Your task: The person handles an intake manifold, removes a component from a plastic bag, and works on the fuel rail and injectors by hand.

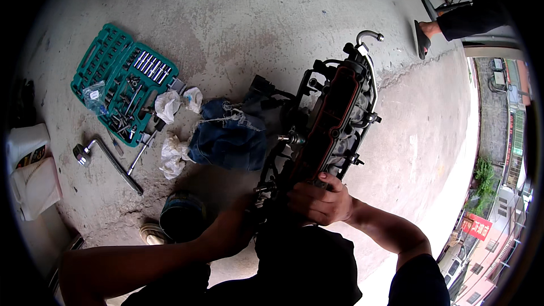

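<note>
Head view: the right hand (323, 203) grips the engine part (331, 119) at its near end, fingers curled, likely steadying it; I can't tell how the shadowed left hand (235, 224) holds its fingers.

Your right hand (322, 201) lies near the midline, fingers (306, 197) curled into a grip and thumb (331, 181) bent above them. Your right forearm (385, 224) runs up and leftward to it from a bent elbow, bare below the dark sleeve (419, 280). Your left forearm (141, 266), also bare, slants up and rightward from the lower left. Your left hand (238, 221), just beside the right, lies in deep shadow; its finger pose cannot be read.
</note>
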{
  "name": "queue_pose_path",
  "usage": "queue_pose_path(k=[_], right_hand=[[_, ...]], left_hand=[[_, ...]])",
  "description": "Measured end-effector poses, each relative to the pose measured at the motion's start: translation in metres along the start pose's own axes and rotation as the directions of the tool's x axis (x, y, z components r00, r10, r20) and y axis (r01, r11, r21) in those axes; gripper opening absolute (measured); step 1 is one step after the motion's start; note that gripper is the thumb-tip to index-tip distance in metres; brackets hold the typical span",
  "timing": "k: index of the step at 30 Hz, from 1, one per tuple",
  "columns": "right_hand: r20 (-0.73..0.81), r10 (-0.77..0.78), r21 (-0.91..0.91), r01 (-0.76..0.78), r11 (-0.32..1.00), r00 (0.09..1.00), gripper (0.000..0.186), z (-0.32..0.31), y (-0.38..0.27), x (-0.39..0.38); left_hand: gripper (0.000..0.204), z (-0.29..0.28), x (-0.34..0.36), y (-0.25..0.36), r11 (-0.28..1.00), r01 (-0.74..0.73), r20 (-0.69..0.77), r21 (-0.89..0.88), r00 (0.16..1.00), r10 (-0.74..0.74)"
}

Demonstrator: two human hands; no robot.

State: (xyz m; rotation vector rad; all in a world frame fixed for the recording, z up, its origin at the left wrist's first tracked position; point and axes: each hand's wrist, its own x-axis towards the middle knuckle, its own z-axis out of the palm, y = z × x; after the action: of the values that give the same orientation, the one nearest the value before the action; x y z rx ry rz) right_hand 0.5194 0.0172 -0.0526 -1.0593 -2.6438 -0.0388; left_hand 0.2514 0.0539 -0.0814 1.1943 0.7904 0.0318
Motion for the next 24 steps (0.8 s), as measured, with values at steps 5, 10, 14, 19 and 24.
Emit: queue_pose_path(k=[5,10,14,19,24], right_hand=[[0.001,0.057,0.011,-0.057,0.998,0.998,0.022,-0.032,-0.001,-0.024],[0.007,0.042,-0.049,-0.042,0.998,0.999,0.03,-0.048,-0.006,-0.045],[0.036,0.135,-0.073,-0.132,0.988,0.99,0.026,-0.046,-0.026,-0.072],[-0.319,0.401,0.122,-0.382,0.916,0.859,0.087,-0.004,-0.054,-0.109],[-0.27,0.518,0.284,-0.447,0.848,0.812,0.116,-0.002,-0.056,-0.11]], left_hand=[[0.03,0.022,0.006,0.025,0.979,-0.036,0.067,0.201,0.997,0.023],[0.029,0.042,0.008,0.044,0.921,0.04,0.16,0.387,0.981,-0.11],[0.032,0.066,0.005,0.047,0.926,0.013,0.089,0.377,0.995,-0.05],[0.038,0.079,0.001,0.037,0.926,0.013,0.058,0.377,0.998,-0.038],[0.039,0.084,0.005,0.043,0.833,0.116,0.06,0.542,0.983,-0.176]])
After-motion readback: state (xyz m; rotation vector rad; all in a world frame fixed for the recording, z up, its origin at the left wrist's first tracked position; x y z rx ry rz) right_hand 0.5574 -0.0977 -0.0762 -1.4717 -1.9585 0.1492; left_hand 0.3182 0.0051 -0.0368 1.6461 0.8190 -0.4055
